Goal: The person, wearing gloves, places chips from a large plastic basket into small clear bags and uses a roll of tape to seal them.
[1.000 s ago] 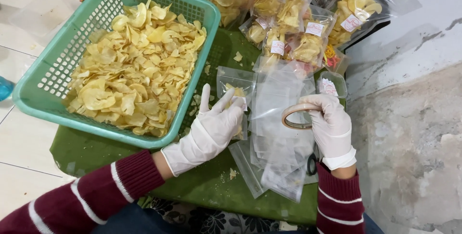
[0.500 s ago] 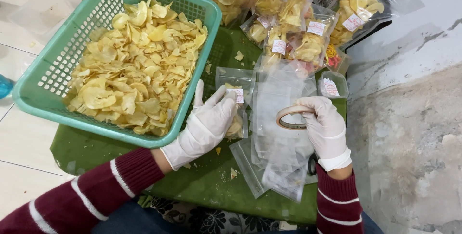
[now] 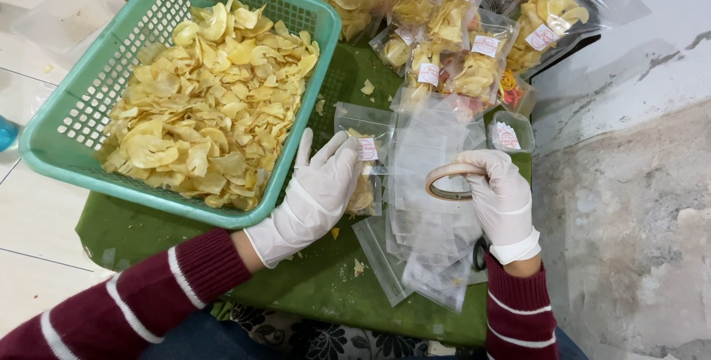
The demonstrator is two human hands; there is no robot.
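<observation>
My left hand [image 3: 318, 190], in a white glove, lies with fingers spread on a small clear bag of chips [image 3: 363, 164] with a white label, pressing it onto the green cloth [image 3: 318, 286]. My right hand [image 3: 500, 201], also gloved, grips a roll of clear tape [image 3: 446, 181] above a pile of empty clear bags [image 3: 426, 234]. Both sleeves are dark red with white stripes.
A teal plastic basket [image 3: 81, 119] heaped with pale yellow chips [image 3: 207, 108] stands at the left. Several filled, labelled chip bags [image 3: 444, 30] lie at the back. A small labelled empty bag [image 3: 509, 134] sits right of the pile. Grey concrete floor [image 3: 629, 219] lies to the right.
My left hand has opened out and settled flat on the small chip bag. My right hand with the tape roll has barely shifted.
</observation>
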